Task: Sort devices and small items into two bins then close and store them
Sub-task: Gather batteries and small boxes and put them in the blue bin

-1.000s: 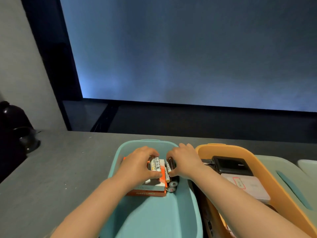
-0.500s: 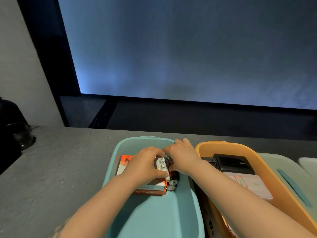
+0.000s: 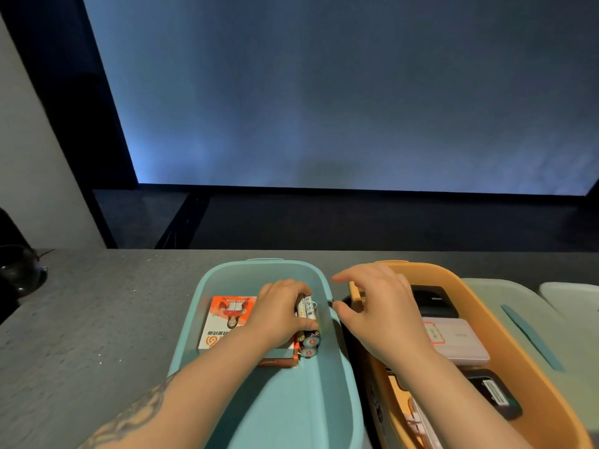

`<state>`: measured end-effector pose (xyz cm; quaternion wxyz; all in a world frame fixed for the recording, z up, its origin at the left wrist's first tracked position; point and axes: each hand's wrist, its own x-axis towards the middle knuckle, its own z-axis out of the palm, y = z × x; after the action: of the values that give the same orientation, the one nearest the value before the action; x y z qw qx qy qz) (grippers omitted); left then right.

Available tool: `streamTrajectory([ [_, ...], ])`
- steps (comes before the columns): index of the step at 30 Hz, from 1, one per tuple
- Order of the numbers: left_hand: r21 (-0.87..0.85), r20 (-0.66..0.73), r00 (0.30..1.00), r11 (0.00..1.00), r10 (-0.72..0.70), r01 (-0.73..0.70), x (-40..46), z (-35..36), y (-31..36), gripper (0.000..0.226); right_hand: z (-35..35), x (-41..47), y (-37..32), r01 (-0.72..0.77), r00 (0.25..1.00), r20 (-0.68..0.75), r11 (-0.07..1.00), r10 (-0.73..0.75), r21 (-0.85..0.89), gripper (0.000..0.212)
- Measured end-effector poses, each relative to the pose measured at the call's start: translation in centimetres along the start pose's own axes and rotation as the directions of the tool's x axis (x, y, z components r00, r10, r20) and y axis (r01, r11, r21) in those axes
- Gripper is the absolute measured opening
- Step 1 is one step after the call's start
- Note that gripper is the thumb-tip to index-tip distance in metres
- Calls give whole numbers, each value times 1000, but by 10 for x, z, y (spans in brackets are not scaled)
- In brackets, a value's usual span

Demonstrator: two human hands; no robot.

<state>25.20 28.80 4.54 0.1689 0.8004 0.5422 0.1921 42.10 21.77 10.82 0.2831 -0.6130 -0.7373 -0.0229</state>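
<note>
A teal bin [image 3: 207, 286] stands in front of me, with an orange bin [image 3: 486, 322] touching it on the right. In the teal bin lie an orange-and-white box [image 3: 227, 322] and several batteries. My left hand [image 3: 278, 311] grips a bundle of white batteries [image 3: 307, 311] above two more batteries [image 3: 309, 346] lying beside the box. My right hand [image 3: 379, 309] hovers over the rims where the bins meet, fingers loosely spread, holding nothing. The orange bin holds a black device [image 3: 434, 301], a pale power bank [image 3: 460, 341] and another black device [image 3: 496, 396].
A pale green lid [image 3: 534, 319] with a teal handle lies right of the orange bin, and a second lid [image 3: 573, 299] shows at the frame edge. A dark glossy object [image 3: 19, 270] sits at the far left of the grey counter [image 3: 97, 319].
My right hand has let go of the batteries and lifted right, out of the teal bin to the rims. My left hand keeps hold of the white batteries.
</note>
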Motion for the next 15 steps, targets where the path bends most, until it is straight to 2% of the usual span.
streamTrajectory([
  [5,79,5,999,996,35,-35,-1,8,-1,58,-3,-5,-4,-12,1000,-3,999,12,35,28],
  [10,59,25,998,997,52,-54,-3,13,-4,58,1,-10,-9,-20,1000,23,998,19,61,27],
  [15,33,-35,999,999,36,-35,-2,18,-4,54,3,-12,-12,-12,1000,22,998,11,66,27],
])
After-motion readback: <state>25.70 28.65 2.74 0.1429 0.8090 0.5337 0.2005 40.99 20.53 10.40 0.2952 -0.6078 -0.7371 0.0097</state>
